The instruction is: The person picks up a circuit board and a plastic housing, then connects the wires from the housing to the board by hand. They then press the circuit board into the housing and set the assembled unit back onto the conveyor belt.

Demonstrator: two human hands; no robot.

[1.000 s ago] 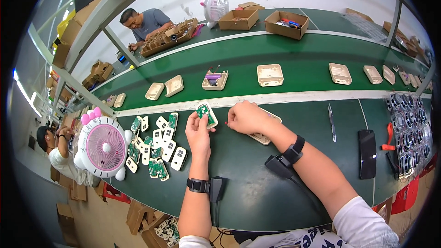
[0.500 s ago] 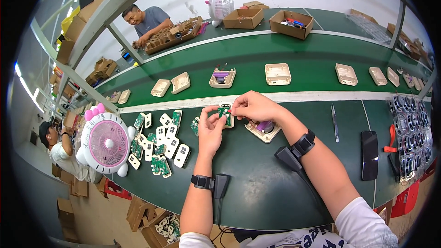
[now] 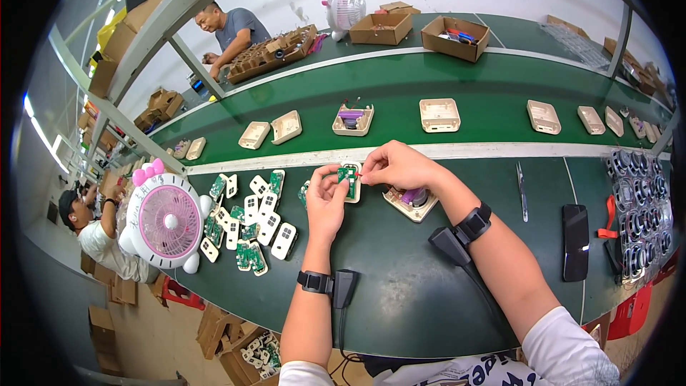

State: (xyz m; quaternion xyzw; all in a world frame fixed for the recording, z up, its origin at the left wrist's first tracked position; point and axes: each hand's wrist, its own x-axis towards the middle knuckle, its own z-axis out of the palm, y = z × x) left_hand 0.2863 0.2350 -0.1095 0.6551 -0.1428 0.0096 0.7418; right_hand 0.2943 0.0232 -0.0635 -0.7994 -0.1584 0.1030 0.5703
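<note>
My left hand (image 3: 328, 196) grips a green circuit board (image 3: 349, 173) that sits against a cream plastic cover (image 3: 354, 196). The fingertips of my right hand (image 3: 399, 166) are pinched at the board's right edge, on a small red wire end (image 3: 359, 177). Partly under my right wrist lies an open cream case half (image 3: 420, 214) with a purple cylindrical cell and a round dark part inside. To the left of my left hand are spread several cream covers (image 3: 284, 241) and green boards (image 3: 244, 256).
Cream case halves (image 3: 439, 116) rest along the green conveyor belt (image 3: 493, 93) ahead. A pink-and-white fan (image 3: 170, 223) stands left. Tweezers (image 3: 522, 193), a black phone (image 3: 575, 243) and a tray of speakers (image 3: 638, 218) are right. A co-worker (image 3: 232, 32) handles parts behind the belt.
The case halves on the belt have shifted slightly right. My hands stay at the board, with only slight movement. The co-worker behind the belt has raised their head and shifted their arms.
</note>
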